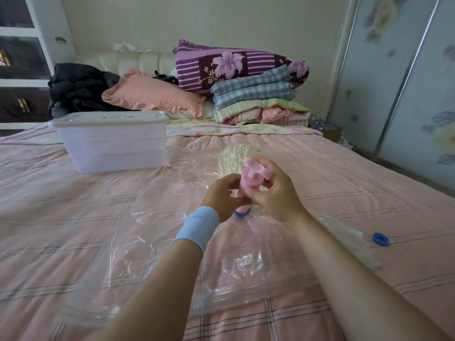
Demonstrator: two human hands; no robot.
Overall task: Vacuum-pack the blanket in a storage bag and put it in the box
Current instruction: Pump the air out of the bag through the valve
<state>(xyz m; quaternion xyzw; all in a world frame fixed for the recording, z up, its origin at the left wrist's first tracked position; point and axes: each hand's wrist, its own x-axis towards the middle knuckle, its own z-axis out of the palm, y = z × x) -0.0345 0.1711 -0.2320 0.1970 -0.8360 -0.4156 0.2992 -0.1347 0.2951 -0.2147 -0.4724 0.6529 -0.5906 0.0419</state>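
Observation:
A clear plastic storage bag [160, 244] lies spread on the pink checked bed. Inside its far end sits a compressed, wrinkled pale blanket [234, 158]. A pink hand pump [251, 180] stands upright on the bag's blue valve [242, 213]. My left hand [222, 195], with a light blue wristband, grips the pump's lower body. My right hand [275, 190] holds the pump's upper part from the right. The valve's blue cap [381, 239] lies loose on the bed to the right. A translucent box [113, 143] with its white lid on stands at the back left.
Folded quilts [258, 99], a pink pillow [150, 93] and dark clothes [78, 87] are piled by the headboard. A floral sliding wardrobe [406, 82] runs along the right side. The bag's zip edge [349, 237] lies near my right forearm.

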